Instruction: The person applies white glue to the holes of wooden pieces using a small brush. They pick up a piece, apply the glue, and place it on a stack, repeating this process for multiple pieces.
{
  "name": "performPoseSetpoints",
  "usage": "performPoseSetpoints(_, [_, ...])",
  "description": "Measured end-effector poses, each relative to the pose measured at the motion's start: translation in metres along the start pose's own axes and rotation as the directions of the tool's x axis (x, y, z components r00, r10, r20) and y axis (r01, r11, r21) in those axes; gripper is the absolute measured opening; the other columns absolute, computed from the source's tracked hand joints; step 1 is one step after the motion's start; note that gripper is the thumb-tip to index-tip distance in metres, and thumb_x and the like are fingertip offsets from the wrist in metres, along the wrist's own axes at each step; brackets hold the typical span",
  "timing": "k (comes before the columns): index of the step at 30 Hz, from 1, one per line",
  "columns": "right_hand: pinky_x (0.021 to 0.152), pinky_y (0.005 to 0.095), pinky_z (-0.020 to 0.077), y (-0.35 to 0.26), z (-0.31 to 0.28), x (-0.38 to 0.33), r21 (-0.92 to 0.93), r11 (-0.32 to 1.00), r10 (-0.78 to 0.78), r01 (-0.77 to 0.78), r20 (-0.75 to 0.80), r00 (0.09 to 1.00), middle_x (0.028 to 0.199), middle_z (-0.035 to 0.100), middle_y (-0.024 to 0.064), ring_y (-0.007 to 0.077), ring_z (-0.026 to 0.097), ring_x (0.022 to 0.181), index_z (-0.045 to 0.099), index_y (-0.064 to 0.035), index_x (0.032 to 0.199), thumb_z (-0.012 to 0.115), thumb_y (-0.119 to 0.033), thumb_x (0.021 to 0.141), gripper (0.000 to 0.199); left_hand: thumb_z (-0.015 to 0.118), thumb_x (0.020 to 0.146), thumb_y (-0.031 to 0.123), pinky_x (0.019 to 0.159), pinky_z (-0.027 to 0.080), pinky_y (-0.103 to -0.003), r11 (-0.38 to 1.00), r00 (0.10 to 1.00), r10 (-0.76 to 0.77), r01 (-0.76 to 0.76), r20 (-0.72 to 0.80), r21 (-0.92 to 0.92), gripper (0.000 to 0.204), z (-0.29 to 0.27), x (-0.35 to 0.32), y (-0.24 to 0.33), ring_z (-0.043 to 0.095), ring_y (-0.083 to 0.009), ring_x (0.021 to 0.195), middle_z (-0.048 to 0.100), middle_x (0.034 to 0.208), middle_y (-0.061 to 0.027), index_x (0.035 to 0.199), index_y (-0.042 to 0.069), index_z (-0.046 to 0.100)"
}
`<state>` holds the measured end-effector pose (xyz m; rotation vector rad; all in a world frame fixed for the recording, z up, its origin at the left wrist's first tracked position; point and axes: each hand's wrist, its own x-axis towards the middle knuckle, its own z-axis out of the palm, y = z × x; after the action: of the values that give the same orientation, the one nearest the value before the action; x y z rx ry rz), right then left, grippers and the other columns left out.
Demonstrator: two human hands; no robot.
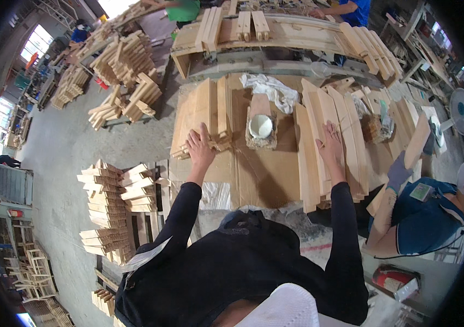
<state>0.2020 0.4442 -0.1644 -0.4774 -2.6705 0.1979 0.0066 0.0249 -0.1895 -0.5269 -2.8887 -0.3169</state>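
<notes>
Left hand point(199, 149) loosely spread over near end of left boards point(199, 107), right hand point(331, 148) likewise over right boards point(309, 163), contact unclear; white cup point(261, 127) between.

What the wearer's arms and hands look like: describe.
The left sleeve and right sleeve are long and near-black, ending just short of the wrists. A pale patch shows high on the left one. The left hand and right hand wear no gloves.

No writing can be read. The badge point(421, 192) on the blue shirt point(425, 223) at near right is too small and blurred to make out.
</notes>
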Motion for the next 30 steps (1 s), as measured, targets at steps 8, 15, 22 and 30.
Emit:
performPoseSetpoints(8, [0.113,0.0430,0.0281,-0.004,-0.010,0.000,-0.013,1.000,-0.008,0.009,0.043,0.999,0.150,0.036,0.0118,0.0287,0.033,0.139,0.045,-0.0087,0.138,0.070,-0.021,0.080,0.064,0.081,0.067,0.023,0.108,0.026,-0.055,0.999,0.999,-0.051,0.051,-0.005,-0.015,0.111,-0.005,-0.005,0.007,0.029,-0.0428,0.133,0.029,0.141,-0.0273,0.153,0.015,0.011])
performPoseSetpoints(15, [0.113,0.0429,0.0291,-0.002,-0.006,-0.003,-0.032,0.999,-0.011,0.012,0.056,0.998,0.150,0.035,0.0115,0.0299,0.033,0.138,0.045,-0.0084,0.137,0.069,-0.021,0.081,0.063,0.082,0.066,0.021,0.108,0.026,-0.056,0.999,0.999,-0.047,0.048,0.012,-0.026,0.112,-0.005,-0.006,0.005,0.028,-0.0430,0.134,0.030,0.140,-0.0262,0.153,0.016,0.011])
performPoseSetpoints(22, [0.113,0.0433,0.0290,-0.003,-0.006,-0.002,-0.007,1.000,-0.017,0.017,0.041,0.999,0.150,0.036,0.0117,0.0307,0.034,0.138,0.048,-0.0071,0.135,0.068,-0.022,0.081,0.059,0.081,0.067,0.021,0.108,0.025,-0.056,0.999,1.000,-0.020,0.021,0.022,-0.039,0.111,-0.007,-0.007,0.001,0.027,-0.0443,0.134,0.027,0.141,-0.0269,0.153,0.016,0.010])
performPoseSetpoints(30, [0.113,0.0411,0.0302,-0.019,-0.022,-0.002,0.003,1.000,-0.003,0.003,0.031,1.000,0.149,0.038,0.0120,0.0292,0.035,0.137,0.051,-0.0061,0.131,0.067,-0.019,0.082,0.053,0.080,0.068,0.022,0.110,0.022,-0.054,0.999,0.996,-0.048,0.047,0.069,0.013,0.109,-0.007,-0.004,0.002,0.028,-0.0453,0.134,0.027,0.143,-0.0312,0.153,0.015,0.011])
